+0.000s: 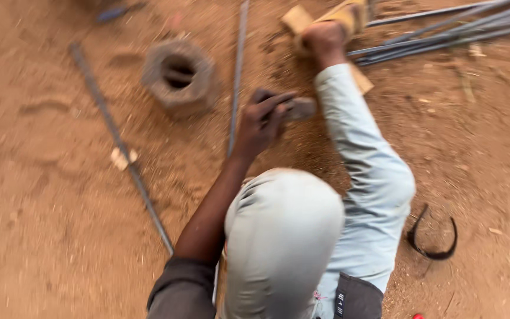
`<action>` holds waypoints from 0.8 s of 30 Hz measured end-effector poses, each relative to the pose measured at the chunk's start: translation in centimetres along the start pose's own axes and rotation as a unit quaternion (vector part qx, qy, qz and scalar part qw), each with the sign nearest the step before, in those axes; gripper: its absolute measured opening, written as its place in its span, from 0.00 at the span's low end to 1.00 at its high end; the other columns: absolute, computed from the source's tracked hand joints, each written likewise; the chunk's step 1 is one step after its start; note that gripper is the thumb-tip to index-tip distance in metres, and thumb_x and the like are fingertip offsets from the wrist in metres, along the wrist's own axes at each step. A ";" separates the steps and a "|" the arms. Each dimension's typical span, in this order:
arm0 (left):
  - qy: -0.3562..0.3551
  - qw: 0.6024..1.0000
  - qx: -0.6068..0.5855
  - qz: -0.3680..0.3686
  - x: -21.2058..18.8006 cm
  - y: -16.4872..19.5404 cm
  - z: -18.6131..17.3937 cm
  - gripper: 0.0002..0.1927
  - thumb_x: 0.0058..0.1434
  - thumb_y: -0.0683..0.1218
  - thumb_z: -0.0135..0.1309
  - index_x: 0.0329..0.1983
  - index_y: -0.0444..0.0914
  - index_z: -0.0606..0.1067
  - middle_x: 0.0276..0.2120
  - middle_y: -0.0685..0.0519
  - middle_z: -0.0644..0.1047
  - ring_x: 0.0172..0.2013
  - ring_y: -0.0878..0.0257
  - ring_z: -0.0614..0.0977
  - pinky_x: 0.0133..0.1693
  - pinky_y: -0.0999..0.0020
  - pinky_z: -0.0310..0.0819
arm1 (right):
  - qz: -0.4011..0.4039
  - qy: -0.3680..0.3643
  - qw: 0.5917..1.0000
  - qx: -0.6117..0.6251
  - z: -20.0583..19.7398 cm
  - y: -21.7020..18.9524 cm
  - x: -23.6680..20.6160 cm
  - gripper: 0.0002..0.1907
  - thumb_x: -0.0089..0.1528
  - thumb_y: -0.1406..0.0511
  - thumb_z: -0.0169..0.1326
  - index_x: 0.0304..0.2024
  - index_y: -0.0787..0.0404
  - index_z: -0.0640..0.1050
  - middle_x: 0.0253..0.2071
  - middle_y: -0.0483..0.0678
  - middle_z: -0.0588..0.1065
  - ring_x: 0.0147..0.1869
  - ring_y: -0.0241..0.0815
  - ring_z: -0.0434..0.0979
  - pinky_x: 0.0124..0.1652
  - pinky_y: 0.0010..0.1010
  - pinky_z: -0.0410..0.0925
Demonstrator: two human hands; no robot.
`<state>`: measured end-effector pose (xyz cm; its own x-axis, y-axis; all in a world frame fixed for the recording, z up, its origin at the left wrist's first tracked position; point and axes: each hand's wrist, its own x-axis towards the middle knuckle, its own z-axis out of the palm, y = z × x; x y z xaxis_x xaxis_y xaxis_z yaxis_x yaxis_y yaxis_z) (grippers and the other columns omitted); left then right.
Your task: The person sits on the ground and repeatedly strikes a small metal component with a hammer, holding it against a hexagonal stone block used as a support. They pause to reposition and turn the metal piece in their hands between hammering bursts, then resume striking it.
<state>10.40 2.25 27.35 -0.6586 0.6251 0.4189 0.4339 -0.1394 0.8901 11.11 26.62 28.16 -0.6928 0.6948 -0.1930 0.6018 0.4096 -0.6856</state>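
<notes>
A dark hand tool [287,108], blurred and hard to identify, sits clenched in the left hand [261,124], raised just above the red earth floor [42,236]; beyond it, the right hand [324,40] closes around a pale wooden block [332,18] pressed to the ground; a thin steel rod [237,77] lies just left of the tool, a longer rod [119,142] farther left, with a coil of binding wire [179,75] between them; a bundle of rods [450,29] runs right of the far hand, and a curved black strap [432,239] lies near the person's right side; judged from the close spacing, a mistimed swing could strike the bracing hand.
</notes>
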 end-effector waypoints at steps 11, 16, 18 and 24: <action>0.004 1.000 0.005 0.006 0.2 -1.3 -0.3 0.13 0.73 0.46 0.54 0.58 0.43 0.80 0.42 0.53 0.75 0.41 0.63 0.80 0.41 0.66 0.82 | 0.045 -0.002 0.999 0.029 -4.0 7.2 -9.2 0.20 0.69 0.62 0.49 0.60 0.67 0.69 0.34 0.49 0.72 0.32 0.35 0.69 0.31 0.29 0.67; 0.006 1.000 -0.005 0.011 0.2 -1.7 -0.1 0.13 0.73 0.47 0.54 0.58 0.43 0.80 0.43 0.52 0.76 0.43 0.62 0.82 0.44 0.66 0.85 | 0.081 -0.025 0.995 0.054 -8.1 8.9 -13.3 0.20 0.69 0.62 0.48 0.60 0.67 0.69 0.34 0.49 0.72 0.31 0.34 0.69 0.30 0.29 0.67; 0.002 1.000 -0.022 0.013 0.5 -1.9 0.2 0.13 0.73 0.47 0.54 0.58 0.42 0.80 0.45 0.52 0.76 0.45 0.62 0.83 0.45 0.66 0.87 | 0.097 -0.048 0.992 0.062 -10.8 8.9 -15.8 0.20 0.69 0.62 0.48 0.60 0.67 0.69 0.33 0.49 0.72 0.31 0.34 0.69 0.30 0.29 0.67; -0.012 1.000 -0.025 0.005 0.7 -2.0 1.2 0.13 0.73 0.46 0.53 0.58 0.42 0.79 0.47 0.52 0.78 0.46 0.62 0.84 0.48 0.68 0.89 | 0.101 -0.164 0.972 0.135 -17.1 6.7 -25.0 0.20 0.69 0.62 0.48 0.60 0.67 0.69 0.33 0.48 0.71 0.30 0.34 0.68 0.29 0.28 0.67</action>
<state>9.82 3.84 25.67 -0.6398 0.6416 0.4231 0.4083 -0.1827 0.8944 39.23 22.11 40.45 -0.6881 0.5006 -0.5253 0.6423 0.0835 -0.7619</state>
